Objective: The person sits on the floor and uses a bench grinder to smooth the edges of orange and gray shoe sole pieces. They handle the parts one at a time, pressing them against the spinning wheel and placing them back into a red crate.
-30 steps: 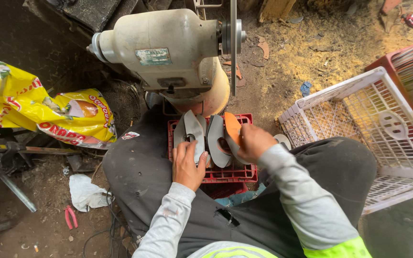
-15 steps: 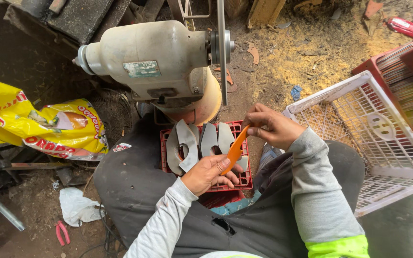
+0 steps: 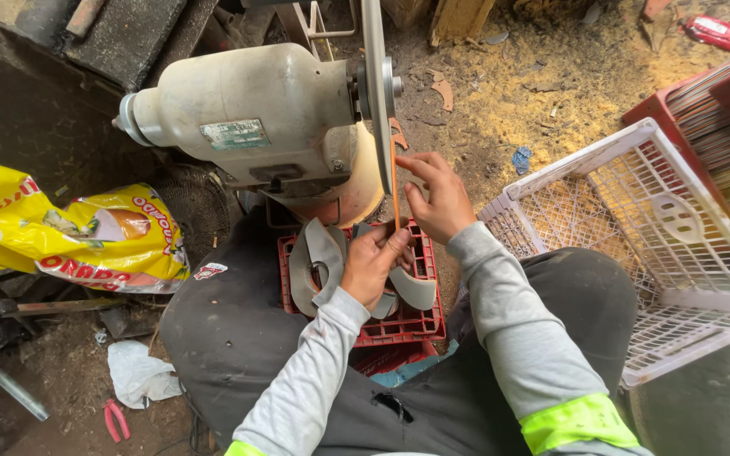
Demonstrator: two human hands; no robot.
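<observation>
Seated over a red crate [image 3: 399,325] of grey curved blanks [image 3: 318,257], the person steadies a thin orange piece [image 3: 394,190] edge-on. The left hand [image 3: 375,263] pinches its lower end; the right hand [image 3: 437,196], fingers pressed together, seems to pinch its upper edge against the grinder's disc [image 3: 374,76]. Right stands a white basket [image 3: 635,279].

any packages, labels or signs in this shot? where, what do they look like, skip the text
Crumpled yellow plastic bag with red print: on the ground, far left.
Small rectangular grey-green plate label: on the cream grinder motor housing, facing up.
Red foil wrapper: on the sawdust, top right corner.
No screens.
</observation>
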